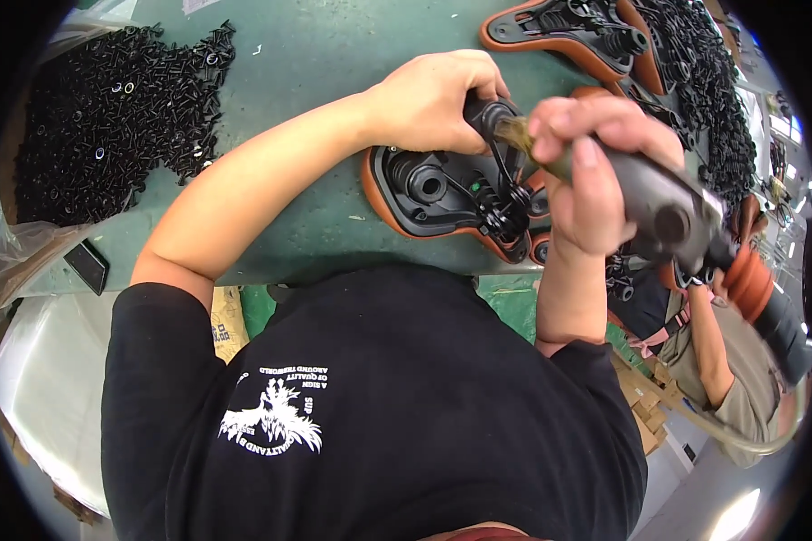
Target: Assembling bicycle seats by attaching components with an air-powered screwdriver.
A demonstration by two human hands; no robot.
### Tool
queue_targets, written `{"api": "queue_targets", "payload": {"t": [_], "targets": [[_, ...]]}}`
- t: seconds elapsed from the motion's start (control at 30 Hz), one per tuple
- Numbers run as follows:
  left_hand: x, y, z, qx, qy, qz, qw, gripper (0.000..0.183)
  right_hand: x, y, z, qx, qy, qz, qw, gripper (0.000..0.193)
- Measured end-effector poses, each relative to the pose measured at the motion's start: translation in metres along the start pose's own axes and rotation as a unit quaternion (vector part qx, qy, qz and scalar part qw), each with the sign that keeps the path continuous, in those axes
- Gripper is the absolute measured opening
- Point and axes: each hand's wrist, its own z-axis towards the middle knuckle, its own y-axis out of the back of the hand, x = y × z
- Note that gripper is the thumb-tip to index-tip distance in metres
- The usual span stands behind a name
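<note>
The left hand [433, 99] clamped the upturned saddle [442, 194] to the table [316, 54]; the right hand [595, 171] gripped a driver [668, 212]. Best kept square to the fastener, saddle pinned firmly.

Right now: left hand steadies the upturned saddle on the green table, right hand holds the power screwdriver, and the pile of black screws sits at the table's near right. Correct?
One thing is off: the head view shows the pile of black screws at the far left of the green table, not near right. The rest holds: left hand steadies the upturned saddle, right hand holds the power screwdriver.
</note>
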Motion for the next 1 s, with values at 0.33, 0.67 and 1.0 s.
{"api": "queue_targets", "payload": {"t": [0.33, 0.67, 1.0], "targets": [[-0.011, 0.004, -0.003, -0.021, -0.07, -0.004, 0.997, 0.04, 0.027, 0.007, 0.005, -0.004, 0.019, 0.053, 0.998, 0.032], [0.001, 0.233, -0.031, -0.492, 0.1, 0.076, 0.861, 0.044, -0.005, 0.059, 0.019, -0.314, -0.202, 0.047, 0.927, 0.018], [-0.043, 0.143, -0.138, -0.038, 0.222, 0.49, 0.842, 0.026, -0.08, 0.046, 0.033, -0.306, -0.344, 0.063, 0.885, 0.014]]}}
